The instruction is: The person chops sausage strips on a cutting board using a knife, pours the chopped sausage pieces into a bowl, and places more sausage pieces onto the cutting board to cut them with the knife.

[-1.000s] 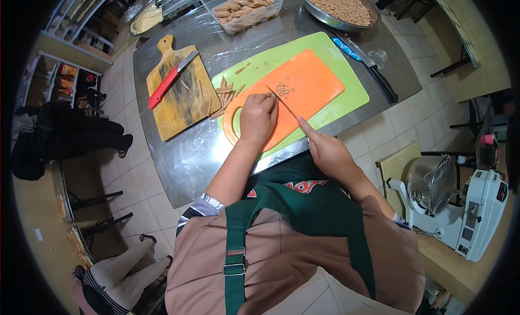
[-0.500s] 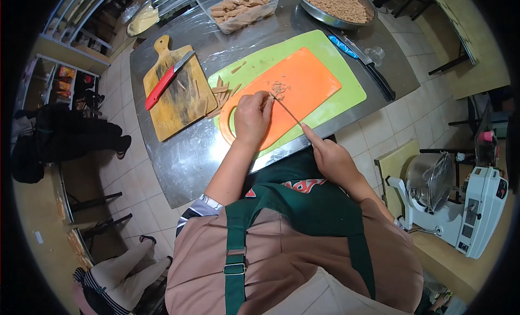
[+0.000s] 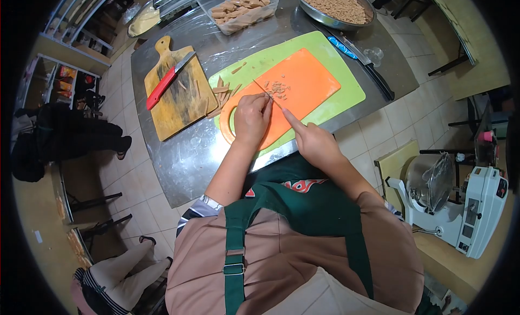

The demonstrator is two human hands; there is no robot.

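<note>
My right hand [image 3: 318, 144] grips a knife, its index finger stretched along it. The thin knife blade [image 3: 263, 89] points up and left across the orange cutting board [image 3: 311, 71]. Beside the blade, my left hand [image 3: 252, 118] presses down on the board with fingers curled together; whatever lies under them is hidden. Small chopped brown bits [image 3: 279, 88] are scattered just right of the blade. Under the orange board is a larger green cutting mat [image 3: 351, 87]. Brown strips [image 3: 221, 97] lie on its left side, partly reaching the metal table.
A wooden board [image 3: 176, 109] with a red-handled knife [image 3: 162, 88] lies at left. At the back stand a clear tub of brown pieces [image 3: 241, 10] and a round pan of brown bits [image 3: 336, 9]. Another black-handled knife [image 3: 380, 82] rests at right. A stand mixer [image 3: 466, 212] is beyond the table.
My right hand has moved up and left, and the knife blade now reaches farther across the orange board, past my left fingertips. My left hand has barely moved.
</note>
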